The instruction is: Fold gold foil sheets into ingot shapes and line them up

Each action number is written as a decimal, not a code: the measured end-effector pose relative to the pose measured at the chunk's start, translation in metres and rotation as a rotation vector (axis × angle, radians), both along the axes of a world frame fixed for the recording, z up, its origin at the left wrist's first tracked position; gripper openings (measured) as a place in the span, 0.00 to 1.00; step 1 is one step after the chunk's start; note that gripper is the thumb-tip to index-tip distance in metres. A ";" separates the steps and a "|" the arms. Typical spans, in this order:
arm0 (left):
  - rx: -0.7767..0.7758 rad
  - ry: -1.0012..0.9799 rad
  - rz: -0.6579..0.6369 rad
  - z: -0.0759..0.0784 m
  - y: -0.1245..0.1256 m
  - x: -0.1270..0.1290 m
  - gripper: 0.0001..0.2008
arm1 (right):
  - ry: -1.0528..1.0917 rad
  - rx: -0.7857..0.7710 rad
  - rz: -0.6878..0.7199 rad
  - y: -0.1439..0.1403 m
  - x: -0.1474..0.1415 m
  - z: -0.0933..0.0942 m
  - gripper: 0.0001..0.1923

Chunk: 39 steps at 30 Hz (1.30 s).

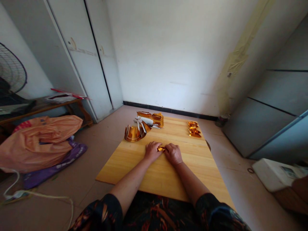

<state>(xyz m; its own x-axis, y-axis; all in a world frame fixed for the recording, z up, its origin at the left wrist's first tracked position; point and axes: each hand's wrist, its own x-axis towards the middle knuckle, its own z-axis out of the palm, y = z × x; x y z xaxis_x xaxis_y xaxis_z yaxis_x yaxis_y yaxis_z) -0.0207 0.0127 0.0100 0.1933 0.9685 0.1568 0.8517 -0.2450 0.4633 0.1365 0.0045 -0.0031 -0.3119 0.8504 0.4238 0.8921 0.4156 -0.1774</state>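
Between my two hands, low over the middle of the wooden board (192, 166), is a small folded piece of gold foil paper (161, 149). My left hand (153, 151) pinches its left end, and my right hand (173, 153) has its fingers closed on the right end. Both hands rest at the board's surface, and the fingers hide part of the piece. Several folded gold foil pieces (194, 129) lie in a column at the far right of the board. Curved gold paper sheets (133, 133) sit beyond my left hand, with a stack of gold and white sheets (157, 119) behind them.
A white wall (168, 57) with a black skirting stands beyond the board. Wardrobe doors (79, 48) rise at the left, near an orange bag (48, 131) and a white cable (53, 195) on the floor. At the right is a white box (271, 175).
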 end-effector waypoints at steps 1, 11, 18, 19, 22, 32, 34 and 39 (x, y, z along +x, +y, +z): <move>0.002 -0.004 -0.005 0.000 0.000 0.000 0.16 | -0.005 0.001 -0.005 0.000 0.000 0.000 0.08; 0.021 0.009 0.011 -0.006 0.003 0.000 0.09 | -0.013 -0.007 -0.054 0.005 -0.001 -0.003 0.09; 0.055 -0.006 0.004 -0.007 0.003 -0.001 0.09 | 0.041 -0.036 -0.026 0.000 -0.001 0.002 0.05; 0.056 -0.008 0.004 -0.007 0.003 -0.001 0.09 | 0.047 -0.041 -0.023 -0.001 -0.001 0.002 0.04; 0.039 0.004 0.010 -0.006 0.002 -0.001 0.10 | 0.059 -0.045 -0.014 -0.001 -0.001 0.001 0.05; 0.011 0.015 -0.012 -0.006 0.001 -0.001 0.16 | 0.101 -0.055 0.011 -0.002 0.001 0.001 0.10; 0.014 0.002 -0.010 -0.006 0.001 -0.002 0.16 | 0.103 -0.056 0.013 -0.002 0.002 0.001 0.11; 0.016 -0.010 -0.030 -0.006 0.000 -0.002 0.18 | 0.116 -0.048 0.033 -0.004 0.005 0.000 0.16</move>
<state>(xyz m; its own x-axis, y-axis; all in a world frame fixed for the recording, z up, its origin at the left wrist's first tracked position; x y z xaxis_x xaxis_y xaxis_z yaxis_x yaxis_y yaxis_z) -0.0232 0.0130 0.0044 0.2207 0.9597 0.1741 0.8391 -0.2778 0.4677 0.1416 0.0007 -0.0035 -0.2910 0.8606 0.4180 0.8507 0.4327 -0.2987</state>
